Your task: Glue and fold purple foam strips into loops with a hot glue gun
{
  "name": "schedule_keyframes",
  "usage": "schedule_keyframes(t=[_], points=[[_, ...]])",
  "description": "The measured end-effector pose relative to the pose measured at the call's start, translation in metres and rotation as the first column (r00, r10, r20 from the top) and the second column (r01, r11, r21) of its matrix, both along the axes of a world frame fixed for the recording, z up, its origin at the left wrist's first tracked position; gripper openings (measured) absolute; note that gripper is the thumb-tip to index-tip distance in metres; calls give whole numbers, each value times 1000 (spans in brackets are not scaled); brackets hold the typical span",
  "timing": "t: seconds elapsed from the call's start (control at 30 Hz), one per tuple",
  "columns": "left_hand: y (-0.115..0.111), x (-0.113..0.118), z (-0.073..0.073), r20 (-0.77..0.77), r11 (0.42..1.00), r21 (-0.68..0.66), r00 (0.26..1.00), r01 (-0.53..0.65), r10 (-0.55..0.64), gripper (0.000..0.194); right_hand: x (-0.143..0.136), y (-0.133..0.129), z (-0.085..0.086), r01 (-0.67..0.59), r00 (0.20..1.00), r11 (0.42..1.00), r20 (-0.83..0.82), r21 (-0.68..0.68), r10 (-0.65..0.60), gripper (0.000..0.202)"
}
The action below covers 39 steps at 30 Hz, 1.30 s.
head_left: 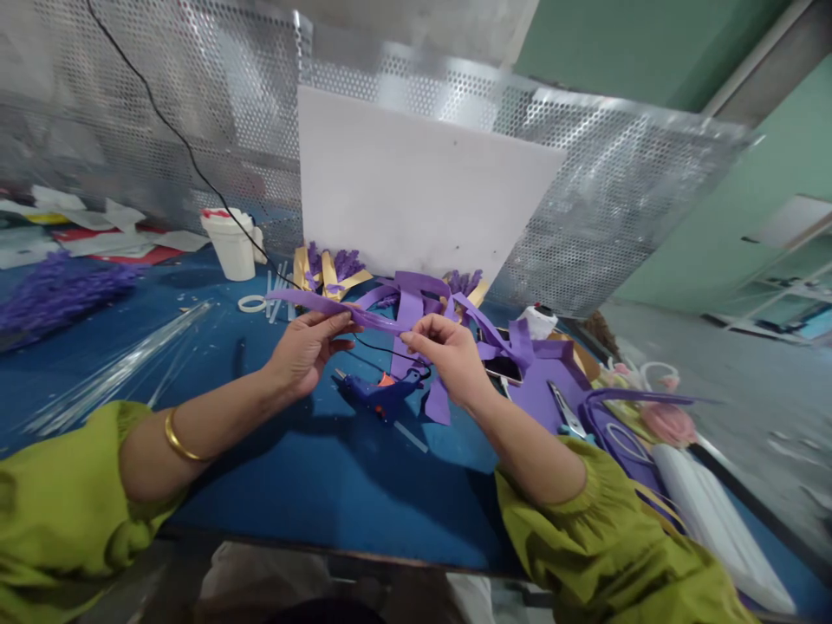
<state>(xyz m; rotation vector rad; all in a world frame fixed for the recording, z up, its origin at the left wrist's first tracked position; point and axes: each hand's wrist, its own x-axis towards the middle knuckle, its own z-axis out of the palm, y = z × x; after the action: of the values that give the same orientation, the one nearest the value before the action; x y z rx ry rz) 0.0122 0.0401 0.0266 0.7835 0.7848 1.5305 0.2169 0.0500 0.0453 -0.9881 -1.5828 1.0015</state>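
A long purple ribbon strip (377, 321) stretches between my two hands above the table. Thumb and fingers of my left hand (313, 347) pinch it near its left part, and its loose end points left. My right hand (448, 351) grips the strip farther right with thumb and forefinger. Below them a blue glue gun (380, 394) lies on its side, nozzle to the left, with a clear glue stick (412, 438) beside it. More purple strips (411, 303) are heaped behind and partly under my hands.
Purple flower sprigs with gold wrapping (331, 270) stand by a white board (416, 182). Left are a white cup (230, 247), clear sticks (130, 368) and purple foliage (58, 295). Scissors (564, 409), a pink flower (668, 423) and white rods (718, 529) lie right. A black cable (175, 130) hangs down.
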Motion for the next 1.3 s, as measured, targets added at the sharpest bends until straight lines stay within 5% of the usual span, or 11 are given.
schedule_keyframes(t=[0.2,0.33,0.37,0.43,0.53,0.6,0.67,0.77,0.93,1.13,1.3], points=[[0,-1,-1,-31,993,-110,999,39,-42,19,6,1,-1,116,961,916,188,384,-200,14],[-5,-1,-4,-427,979,-125,881,164,-202,29,15,2,6,60,910,821,307,568,-279,14],[-7,-2,-5,-564,986,-66,810,154,-164,29,17,3,8,41,891,804,343,593,-298,15],[-10,-4,-5,-745,974,220,654,60,128,28,20,3,13,-6,854,772,406,635,-327,16],[-7,-12,-1,-654,725,686,384,-64,652,25,23,3,18,-93,814,718,468,690,-344,17],[0,-19,2,-614,635,773,263,6,744,34,23,1,20,-140,797,693,496,707,-345,18],[7,-24,3,-691,673,722,217,162,689,47,21,0,20,-166,792,682,508,713,-339,18],[11,-25,1,-831,773,556,220,306,511,36,20,-1,19,-190,797,675,514,713,-318,17],[6,-18,-2,-850,861,421,455,285,265,17,19,2,15,-146,830,714,478,684,-288,19],[5,-17,1,-828,918,327,537,225,164,19,20,8,8,-37,919,890,365,454,-148,19],[4,-16,-1,-814,909,330,565,254,137,21,19,9,6,32,925,930,342,367,-167,17]])
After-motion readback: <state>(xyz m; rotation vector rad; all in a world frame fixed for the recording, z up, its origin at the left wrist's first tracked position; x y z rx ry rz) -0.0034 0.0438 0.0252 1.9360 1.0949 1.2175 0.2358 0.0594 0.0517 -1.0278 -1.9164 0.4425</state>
